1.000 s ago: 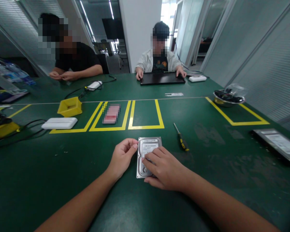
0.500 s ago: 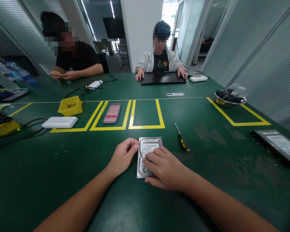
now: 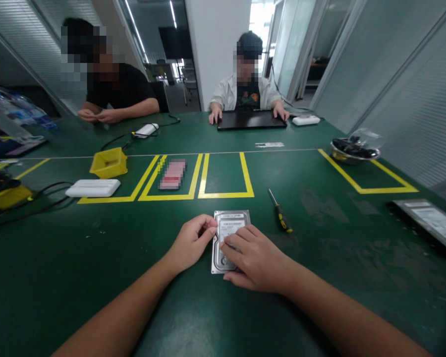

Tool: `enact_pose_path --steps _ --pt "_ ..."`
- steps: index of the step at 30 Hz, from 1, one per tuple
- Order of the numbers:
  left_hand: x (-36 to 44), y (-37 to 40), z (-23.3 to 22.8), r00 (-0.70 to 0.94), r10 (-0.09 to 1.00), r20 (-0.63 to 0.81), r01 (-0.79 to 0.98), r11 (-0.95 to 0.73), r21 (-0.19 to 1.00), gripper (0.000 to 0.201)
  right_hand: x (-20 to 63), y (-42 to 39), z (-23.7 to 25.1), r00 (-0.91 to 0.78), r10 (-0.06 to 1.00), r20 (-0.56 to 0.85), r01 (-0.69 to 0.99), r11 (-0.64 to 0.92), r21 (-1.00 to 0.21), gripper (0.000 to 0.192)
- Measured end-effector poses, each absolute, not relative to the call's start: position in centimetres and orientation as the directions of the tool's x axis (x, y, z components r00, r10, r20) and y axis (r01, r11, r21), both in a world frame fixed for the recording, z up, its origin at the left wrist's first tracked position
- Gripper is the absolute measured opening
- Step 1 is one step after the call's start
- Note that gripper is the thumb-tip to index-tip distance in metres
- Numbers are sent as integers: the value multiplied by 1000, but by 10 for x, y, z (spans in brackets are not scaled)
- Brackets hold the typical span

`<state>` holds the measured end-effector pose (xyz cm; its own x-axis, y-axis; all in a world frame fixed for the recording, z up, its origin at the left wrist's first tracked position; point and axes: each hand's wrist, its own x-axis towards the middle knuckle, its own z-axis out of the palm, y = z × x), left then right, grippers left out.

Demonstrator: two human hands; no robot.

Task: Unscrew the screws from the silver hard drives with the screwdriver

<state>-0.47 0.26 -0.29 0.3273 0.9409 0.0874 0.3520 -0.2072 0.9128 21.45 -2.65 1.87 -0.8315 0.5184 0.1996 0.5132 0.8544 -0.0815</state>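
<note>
A silver hard drive (image 3: 218, 263) lies flat on the green table, its white label facing up. My left hand (image 3: 193, 243) is at its left edge, with thumb and curled fingertips closed against the side. From the right, my right hand (image 3: 254, 260) covers much of the drive. Its fingers bend over the top and the thumb rests by the near edge, so the drive's lower right part is hidden. To the right of the drive lies a screwdriver (image 3: 280, 215) with a black and yellow handle, its shaft pointing away from me.
Yellow tape (image 3: 226, 195) marks areas on the table. A pink, blurred rectangular item (image 3: 173, 174) lies in one. Farther left are a yellow bin (image 3: 109, 162) and a white power strip (image 3: 92, 188). On the right are another drive (image 3: 431, 223) and a metal bowl (image 3: 353, 157). Two people sit opposite.
My left fingertips have shifted slightly right onto the drive's edge. The right hand stays over the drive, and the screwdriver has not moved.
</note>
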Motion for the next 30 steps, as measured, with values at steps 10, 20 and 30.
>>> enact_pose_path --steps 10,20,30 --pt "-12 5 -2 359 926 117 400 -266 877 17 215 -26 19 -832 519 197 514 854 -82 51" --pt "-14 5 -2 415 902 117 370 -285 884 11 215 -27 18 -827 527 194 519 849 -97 51" --pt "-19 10 5 469 869 158 435 -383 815 17 215 -27 18 -827 529 192 516 849 -116 50"
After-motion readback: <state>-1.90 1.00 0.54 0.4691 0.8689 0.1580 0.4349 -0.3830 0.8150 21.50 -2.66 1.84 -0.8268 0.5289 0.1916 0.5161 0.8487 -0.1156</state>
